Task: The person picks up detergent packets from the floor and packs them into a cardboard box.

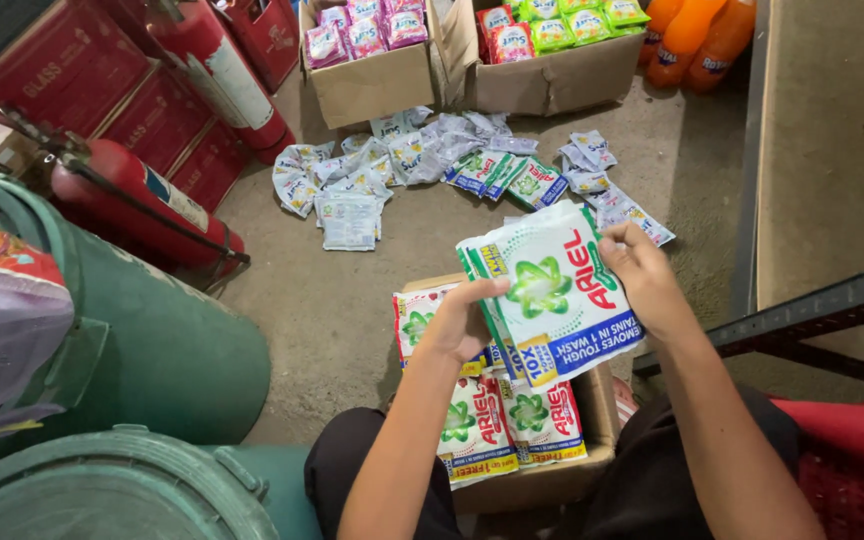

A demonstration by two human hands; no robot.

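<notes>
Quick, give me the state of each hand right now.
Left hand: closed on the lower left edge of the white and green detergent sachets.
Right hand: closed on the sachets' right edge.

The held sachets [552, 295] hide most of the open box [602, 400], and the orange bottles [692, 30] are cut off above.

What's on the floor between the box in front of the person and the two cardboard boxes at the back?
In the head view, a scattered heap of small sachets lies on the concrete floor between the near box and the back boxes.
</notes>
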